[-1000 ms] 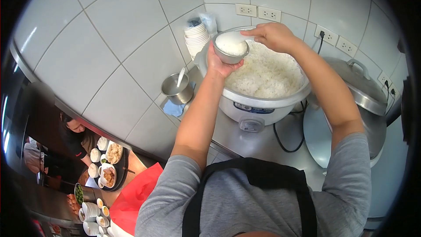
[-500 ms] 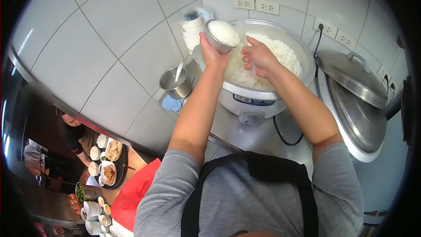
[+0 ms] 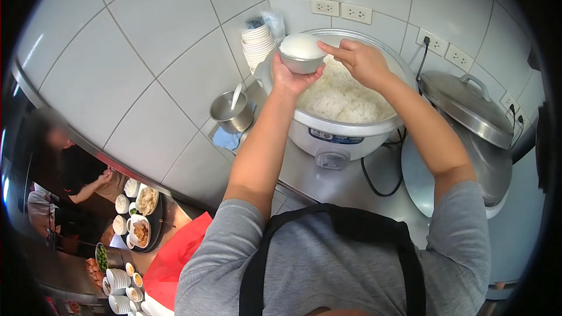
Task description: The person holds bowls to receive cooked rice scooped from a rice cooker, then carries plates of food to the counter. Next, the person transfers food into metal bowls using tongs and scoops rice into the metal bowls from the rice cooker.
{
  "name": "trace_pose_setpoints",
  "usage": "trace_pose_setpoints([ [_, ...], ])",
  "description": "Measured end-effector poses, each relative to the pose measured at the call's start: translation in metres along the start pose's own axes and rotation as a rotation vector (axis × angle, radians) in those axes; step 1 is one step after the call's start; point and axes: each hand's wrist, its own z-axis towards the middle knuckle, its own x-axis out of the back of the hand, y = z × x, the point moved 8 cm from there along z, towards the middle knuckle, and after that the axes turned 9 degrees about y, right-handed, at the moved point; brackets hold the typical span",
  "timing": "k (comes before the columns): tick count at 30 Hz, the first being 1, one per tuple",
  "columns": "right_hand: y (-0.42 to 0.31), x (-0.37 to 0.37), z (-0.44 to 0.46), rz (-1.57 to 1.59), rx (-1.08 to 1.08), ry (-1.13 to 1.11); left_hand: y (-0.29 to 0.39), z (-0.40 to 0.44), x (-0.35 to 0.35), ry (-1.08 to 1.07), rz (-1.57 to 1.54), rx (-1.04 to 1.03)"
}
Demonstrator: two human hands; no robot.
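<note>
In my left hand [image 3: 294, 82] rests a small metal bowl [image 3: 301, 65], its fingers curled under and around the base. A white mound of rice [image 3: 295, 45] rises above the bowl's rim. My right hand [image 3: 366, 61] is closed on a pale, translucent rice paddle [image 3: 312, 43], its index finger stretched along it toward the mound. The paddle's blade lies against the rice and is hard to tell from it. Below and behind both hands stands a large rice cooker [image 3: 304, 134], uncovered, with cooked rice [image 3: 348, 102] inside.
A metal pot [image 3: 231, 118] with a white spoon [image 3: 236, 96] stands left, near stacked paper bowls [image 3: 257, 47] and a blue cloth [image 3: 226, 138]. Metal lids [image 3: 468, 108] lie right; a black cord [image 3: 383, 192] crosses the counter. A person [image 3: 82, 169] stands beyond the partition, near filled dishes [image 3: 140, 231].
The bowl has turned more upright and come slightly lower. My right hand has moved up, bringing the paddle from upright beside the bowl onto the rice. The person beyond has drawn their arm back.
</note>
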Motion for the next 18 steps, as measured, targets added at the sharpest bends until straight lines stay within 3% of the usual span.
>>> trace_pose_setpoints([
  [6, 0.016, 0.026, 0.028, 0.034, 0.117, 0.051, -0.002, -0.003, -0.015, -0.186, 0.124, 0.047],
  [7, 0.023, 0.032, 0.038, 0.083, 0.072, 0.046, -0.001, -0.004, -0.015, -0.161, 0.14, 0.004],
  [11, 0.0, 0.015, 0.03, 0.092, 0.244, -0.032, 0.008, -0.002, -0.008, -0.077, 0.133, -0.097],
  [14, 0.05, -0.005, 0.045, 0.081, 0.091, 0.268, 0.024, -0.004, -0.001, 0.0, 0.055, -0.173],
  [17, 0.092, -0.046, 0.053, -0.283, -0.301, -0.174, 0.049, -0.003, 0.008, 0.03, 0.109, -0.314],
  [18, 0.086, -0.06, 0.052, -0.351, -0.24, -0.245, 0.058, -0.002, 0.01, 0.026, 0.152, -0.371],
])
